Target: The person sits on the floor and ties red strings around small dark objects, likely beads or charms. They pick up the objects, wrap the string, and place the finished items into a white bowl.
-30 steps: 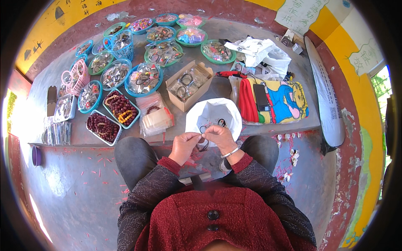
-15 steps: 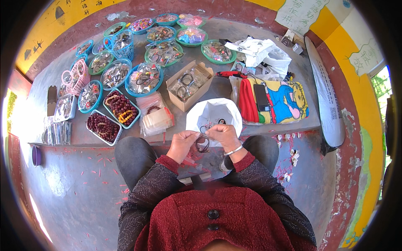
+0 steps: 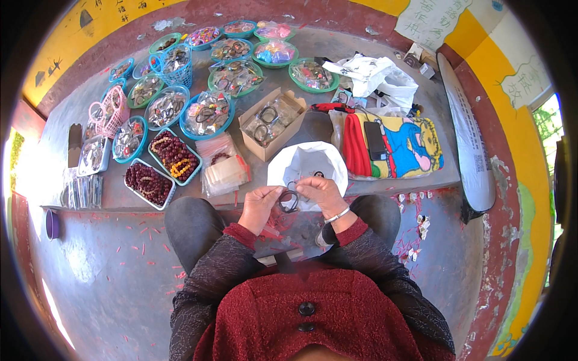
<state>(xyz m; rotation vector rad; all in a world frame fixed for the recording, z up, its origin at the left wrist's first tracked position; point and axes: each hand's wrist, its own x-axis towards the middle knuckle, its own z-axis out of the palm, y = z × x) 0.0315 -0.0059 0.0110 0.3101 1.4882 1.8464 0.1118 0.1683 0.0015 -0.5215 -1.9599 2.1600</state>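
dark loop [image 3: 291, 210], handwritten wall characters [image 3: 442, 23] beyond

1. The fingertips of the left hand [image 3: 257, 207] and right hand [image 3: 326, 195] cover parts of the dark loop [image 3: 294, 209]; its strands are too fine to trace.
2. Beyond them, at 12 o'clock, the white bag [image 3: 278, 170] has its near side partly hidden; the small dark thing [image 3: 319, 174] inside is unclear.
3. From 10 to 12 o'clock, packets [image 3: 207, 113] in the basins [image 3: 205, 138] are too small to tell apart.
4. At 6 o'clock, the lower edge cuts off the coat [image 3: 307, 289].
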